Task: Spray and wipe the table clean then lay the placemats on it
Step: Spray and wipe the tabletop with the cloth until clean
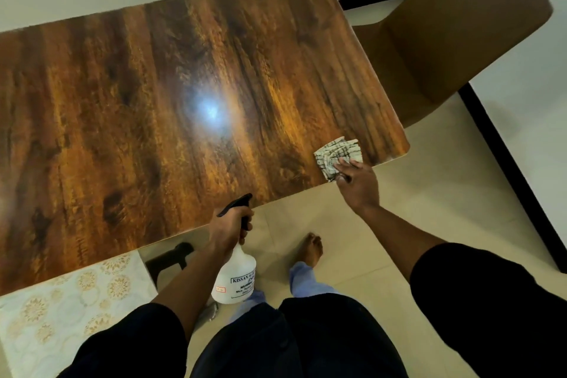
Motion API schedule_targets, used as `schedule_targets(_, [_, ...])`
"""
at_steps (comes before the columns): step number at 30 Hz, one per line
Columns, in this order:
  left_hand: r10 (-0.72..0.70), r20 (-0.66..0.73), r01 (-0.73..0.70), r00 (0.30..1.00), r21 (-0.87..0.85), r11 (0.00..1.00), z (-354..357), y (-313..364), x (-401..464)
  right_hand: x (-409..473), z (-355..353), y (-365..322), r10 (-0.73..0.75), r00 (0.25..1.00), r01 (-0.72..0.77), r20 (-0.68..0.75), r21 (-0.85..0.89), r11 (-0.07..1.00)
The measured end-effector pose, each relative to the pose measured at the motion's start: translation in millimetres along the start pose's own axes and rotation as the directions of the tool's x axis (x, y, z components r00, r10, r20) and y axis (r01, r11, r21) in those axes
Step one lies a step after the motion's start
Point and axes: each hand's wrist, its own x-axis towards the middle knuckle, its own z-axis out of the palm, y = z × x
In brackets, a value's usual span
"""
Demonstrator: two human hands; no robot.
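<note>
We can read print in only one place: the white label on the spray bottle point(234, 278), low in the frame just left of centre. Its boxed top line begins "KISSAN", followed by letters we cannot make out where the label curves away. The smaller lines beneath are too blurred for us to read. A small sticker at the label's lower left is likewise illegible.

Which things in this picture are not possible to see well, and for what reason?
- Spray bottle label, head view: the print is small and curves round the side, so only part is readable.
- Placemat, head view: cut off by the left edge and covered by the left sleeve.
- Cloth, head view: the right hand covers its near part.
- Table, head view: glare hides whether it is wet; the left edge cuts it off.
</note>
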Motion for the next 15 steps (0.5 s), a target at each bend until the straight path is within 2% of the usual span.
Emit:
schedule_targets(3, [0.030,0.054,-0.030,0.998,0.005,1.000,33.7,10.6,0.2,23.1,-17.4,25.9,0.122,0.992,-0.121,-0.033,0.023,0.992])
schedule_targets(7, [0.033,0.124,-0.036,0.992,0.025,0.999,77.5,23.2,-0.1,17.5,-7.3,11.3,0.161,0.983,-0.161,-0.087,0.006,0.987])
schedule_targets(9, [0.027,0.131,-0.035,0.991,0.059,0.998,98.6,29.2,0.0,2.8,1.2,-2.6,0.045,0.996,-0.048,-0.077,-0.030,0.998])
schedule_targets(12, [0.005,0.159,-0.025,0.987,0.128,0.991,125.6,39.9,0.9,-14.7,8.8,-3.9,-0.193,0.980,0.195,0.046,-0.038,0.980])
schedule_targets(15, [-0.002,0.149,-0.024,0.989,0.169,0.985,149.0,50.7,6.3,-8.4,-5.6,14.5,-0.226,0.972,0.225,0.066,0.027,0.974])
